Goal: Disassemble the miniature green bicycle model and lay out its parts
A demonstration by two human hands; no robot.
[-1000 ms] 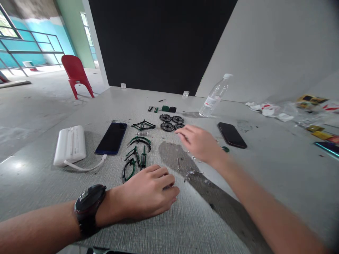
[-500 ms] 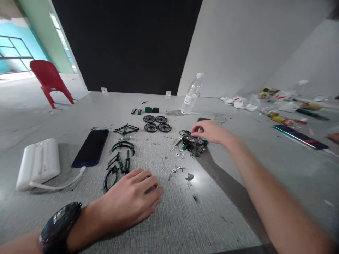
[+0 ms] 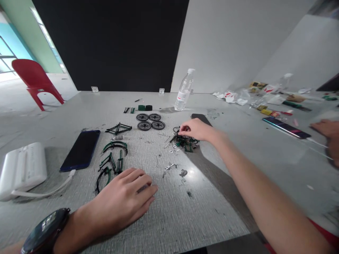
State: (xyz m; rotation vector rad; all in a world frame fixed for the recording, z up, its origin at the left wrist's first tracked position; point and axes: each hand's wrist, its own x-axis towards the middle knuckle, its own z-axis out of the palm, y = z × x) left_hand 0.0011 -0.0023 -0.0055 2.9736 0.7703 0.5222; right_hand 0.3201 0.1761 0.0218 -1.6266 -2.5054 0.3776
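My right hand [image 3: 192, 129] reaches into a pile of small dark, green and silver parts [image 3: 188, 144], thumb and fingertips pinched on something too small to make out. My left hand [image 3: 129, 197] rests on the grey table, its fingers curled, and whatever may be under them is hidden. Beyond it lie green and black curved fenders [image 3: 115, 145], fork pieces [image 3: 120, 164] and a dark bicycle frame [image 3: 119, 128]. Several small spoked wheels [image 3: 144, 125] sit in two rows. Silver parts [image 3: 169, 169] lie between my hands.
A blue-edged phone [image 3: 81, 150] and white power bank [image 3: 23, 169] are at left. A bottle [image 3: 183, 92] stands behind the pile. At right are another phone [image 3: 286, 127], wrappers [image 3: 233, 97] and another person's hand [image 3: 327, 127]. A red chair [image 3: 34, 79] stands beyond.
The view has shifted to the right, bringing the other person's hand into sight. My right hand has moved slightly toward the near left side of the pile. My left hand stays in place.
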